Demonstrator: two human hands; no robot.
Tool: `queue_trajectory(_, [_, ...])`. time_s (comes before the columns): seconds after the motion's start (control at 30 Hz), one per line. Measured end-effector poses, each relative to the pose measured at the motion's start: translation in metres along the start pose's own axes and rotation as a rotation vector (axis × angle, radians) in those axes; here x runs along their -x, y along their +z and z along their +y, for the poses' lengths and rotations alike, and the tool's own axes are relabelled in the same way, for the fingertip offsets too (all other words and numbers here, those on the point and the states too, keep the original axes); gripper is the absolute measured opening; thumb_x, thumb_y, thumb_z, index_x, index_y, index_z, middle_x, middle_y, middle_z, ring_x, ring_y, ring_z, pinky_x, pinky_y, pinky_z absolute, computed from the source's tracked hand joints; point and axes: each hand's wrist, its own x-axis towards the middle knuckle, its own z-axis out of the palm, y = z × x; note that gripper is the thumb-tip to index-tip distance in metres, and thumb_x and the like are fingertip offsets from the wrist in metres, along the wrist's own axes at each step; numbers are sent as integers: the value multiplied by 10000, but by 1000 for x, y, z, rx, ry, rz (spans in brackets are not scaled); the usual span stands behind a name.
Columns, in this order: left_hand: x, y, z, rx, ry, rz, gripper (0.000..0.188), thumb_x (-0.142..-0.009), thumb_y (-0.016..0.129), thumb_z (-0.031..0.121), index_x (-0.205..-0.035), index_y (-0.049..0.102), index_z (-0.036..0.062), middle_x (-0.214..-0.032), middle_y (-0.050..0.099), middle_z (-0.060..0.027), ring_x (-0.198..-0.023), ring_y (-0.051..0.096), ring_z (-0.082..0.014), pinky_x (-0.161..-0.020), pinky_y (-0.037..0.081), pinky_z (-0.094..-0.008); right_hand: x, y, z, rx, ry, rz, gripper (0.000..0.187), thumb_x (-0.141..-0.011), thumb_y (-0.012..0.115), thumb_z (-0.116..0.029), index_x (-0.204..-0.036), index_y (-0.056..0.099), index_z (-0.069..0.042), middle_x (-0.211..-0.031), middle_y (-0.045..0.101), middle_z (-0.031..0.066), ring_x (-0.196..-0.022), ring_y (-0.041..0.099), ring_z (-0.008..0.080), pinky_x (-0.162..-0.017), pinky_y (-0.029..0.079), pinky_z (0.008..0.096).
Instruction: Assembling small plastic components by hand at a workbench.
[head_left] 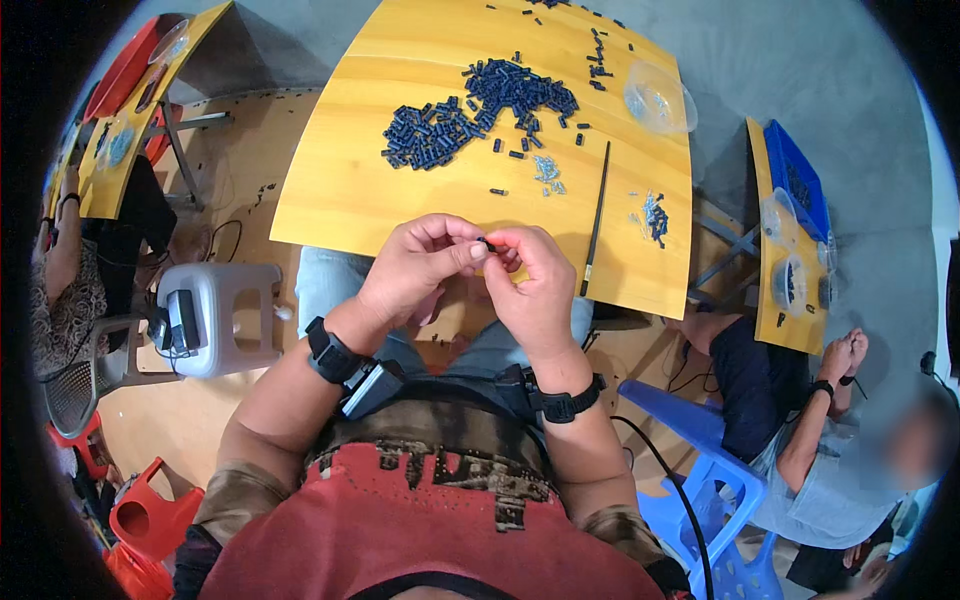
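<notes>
Close in front of my body, at the near edge of a yellow wooden table (340,160), my left hand (425,265) and my right hand (530,285) meet fingertip to fingertip. Both pinch a small black part (487,243), mostly covered by the fingers. Beyond them lies a heap of dark cylindrical parts (430,137), joined to a second heap (515,90). Small shiny clear-looking pieces (547,172) lie between heap and hands. To the right are a thin black rod (600,205) and a little pile of dark and silvery bits (655,218).
A clear plastic bowl (652,98) stands at the table's far right. On the left is a pale grey stool (220,310); on the right, a blue plastic chair (700,440). Co-workers sit at side tables, one bearing a blue crate (795,180). A black cable (670,475) runs beside my right arm.
</notes>
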Motion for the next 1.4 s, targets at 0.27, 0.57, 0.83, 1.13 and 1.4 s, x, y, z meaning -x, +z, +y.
queue_trajectory(0.27, [9, 7, -8, 12, 25, 47, 153, -865, 603, 67, -1002, 607, -1, -894, 649, -73, -770, 636, -145, -702, 536, -271, 12, -9, 3, -77, -19, 1, 166, -725, 634, 46, -879, 599, -5, -818, 610, 96, -698, 608, 176, -620, 499, 267])
queue_trajectory(0.57, [17, 5, -6, 11, -30, 45, 193, -872, 588, 64, -1051, 610, -4, -942, 655, -84, -775, 635, -137, -696, 531, -257, 26, -13, 9, -210, 126, -36, 125, -742, 644, 38, -860, 614, 9, -816, 621, 88, -676, 600, 137, -626, 490, 246])
queue_trajectory(0.83, [25, 12, -9, 4, -10, 40, 204, -883, 583, 84, -1074, 608, 19, -935, 645, -42, -775, 605, -88, -716, 506, -221, 30, -10, -6, -40, 14, -40, 88, -747, 646, 18, -814, 592, -3, -773, 593, 99, -659, 595, 183, -589, 484, 272])
queue_trajectory(1.13, [28, 14, -13, -55, 99, -15, 260, -865, 608, 74, -1120, 572, 37, -908, 622, -8, -730, 566, -63, -645, 479, -198, 33, -10, -6, 22, -36, -45, 161, -711, 660, 23, -843, 576, -17, -739, 564, 98, -646, 576, 212, -571, 475, 293])
queue_trajectory(1.4, [29, 14, -11, -11, 41, -28, 259, -864, 599, 50, -1118, 556, 29, -932, 628, -27, -805, 579, -82, -733, 488, -227, 35, -8, -3, -4, -40, -46, 248, -704, 660, 31, -939, 608, -28, -747, 565, 85, -642, 565, 194, -570, 474, 287])
